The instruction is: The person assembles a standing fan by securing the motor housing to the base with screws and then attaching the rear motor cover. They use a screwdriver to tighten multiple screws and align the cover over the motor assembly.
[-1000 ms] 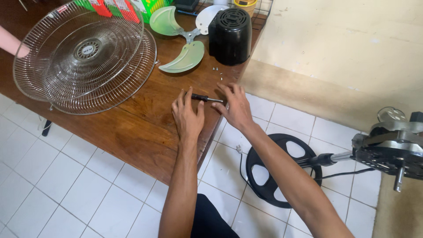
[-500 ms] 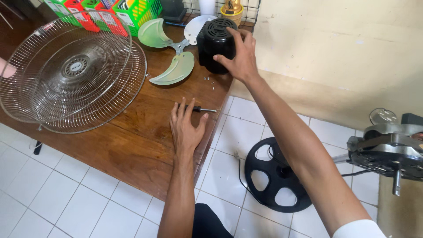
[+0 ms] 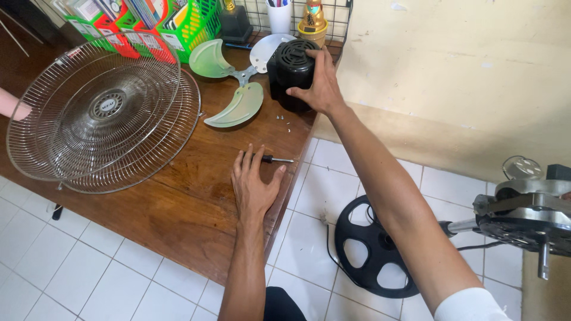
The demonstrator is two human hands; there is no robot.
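Black motor cover [image 3: 289, 70]: domed, glossy plastic, vented top, standing on wooden table [image 3: 184, 190] beside green fan blade [image 3: 238, 104]; right hand [image 3: 318, 83] clasped around it. Left hand [image 3: 254, 181] flat, fingers spread, touching screwdriver [image 3: 275, 159].

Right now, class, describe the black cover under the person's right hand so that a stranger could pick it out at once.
Start at the wooden table and go to its far right corner, by the cream wall. There the right hand grips a black motor cover, standing beside the pale green fan blades. It is the only black, domed piece on the table, with vent slots on top.
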